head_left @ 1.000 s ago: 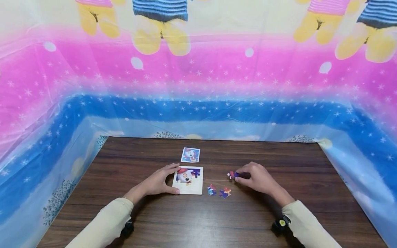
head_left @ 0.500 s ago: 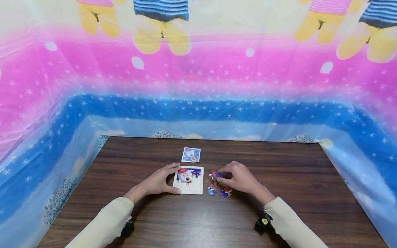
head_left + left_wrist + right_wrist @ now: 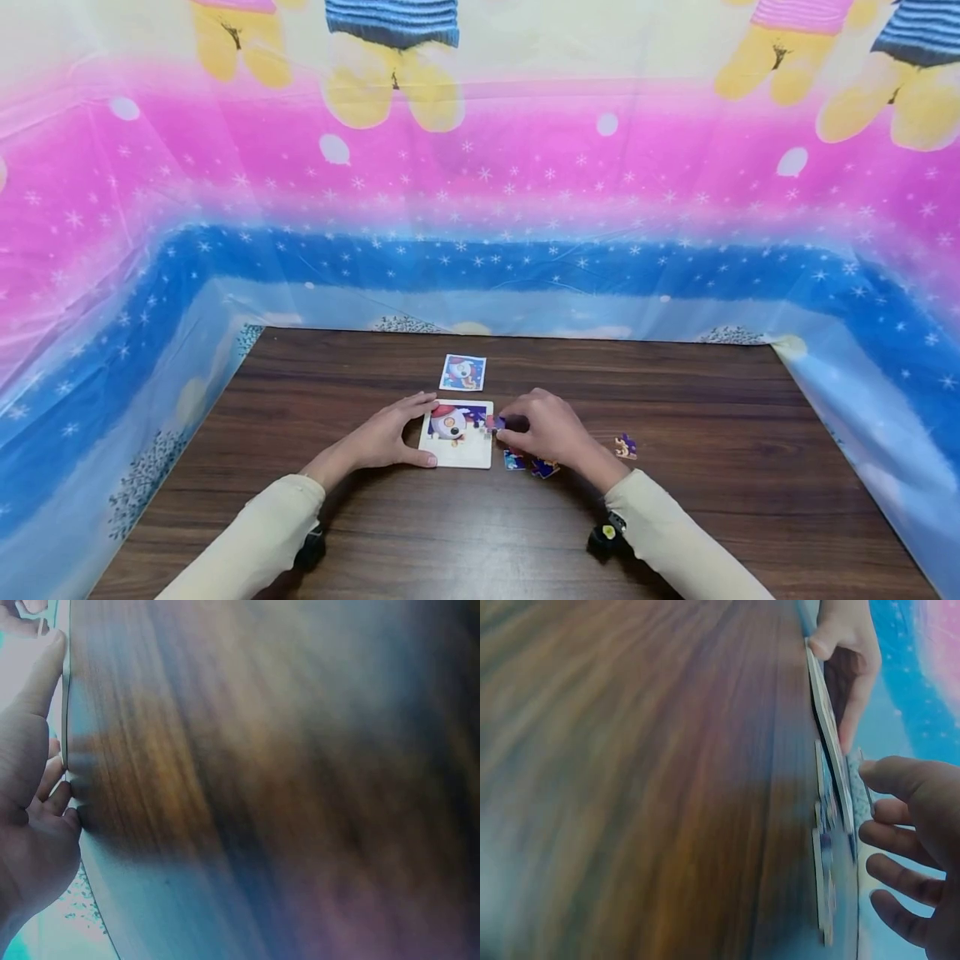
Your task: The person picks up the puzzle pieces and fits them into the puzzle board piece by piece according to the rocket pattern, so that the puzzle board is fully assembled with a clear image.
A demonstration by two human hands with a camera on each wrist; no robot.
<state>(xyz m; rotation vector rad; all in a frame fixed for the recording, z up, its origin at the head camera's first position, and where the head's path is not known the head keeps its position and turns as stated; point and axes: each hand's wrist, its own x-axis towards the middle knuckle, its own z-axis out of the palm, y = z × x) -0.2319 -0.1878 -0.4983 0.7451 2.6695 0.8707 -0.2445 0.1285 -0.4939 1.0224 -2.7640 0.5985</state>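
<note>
A white-framed jigsaw puzzle board (image 3: 459, 454) lies on the table, partly filled with a cartoon picture. My left hand (image 3: 386, 433) holds its left side, thumb at the near corner and fingers at the far one. Over the board's right edge, my right hand (image 3: 547, 427) pinches a purple and red puzzle piece (image 3: 495, 423) between thumb and forefinger. That piece appears edge-on in the right wrist view, above the board, with the other fingers of the right hand (image 3: 922, 840) loosely bent. Near this hand lie loose puzzle pieces (image 3: 514, 460), partly covered by it.
A small picture card (image 3: 462, 372) with a similar cartoon lies behind the board. Another loose piece (image 3: 626, 447) rests to the right, beyond my right wrist. The dark wooden table (image 3: 420, 533) meets a printed cloth (image 3: 525, 292) at its back and sides.
My right hand has carried the pinched puzzle piece leftward, from right of the loose pieces to the board's right edge. The piece at the far right has come into sight. My left hand stays put.
</note>
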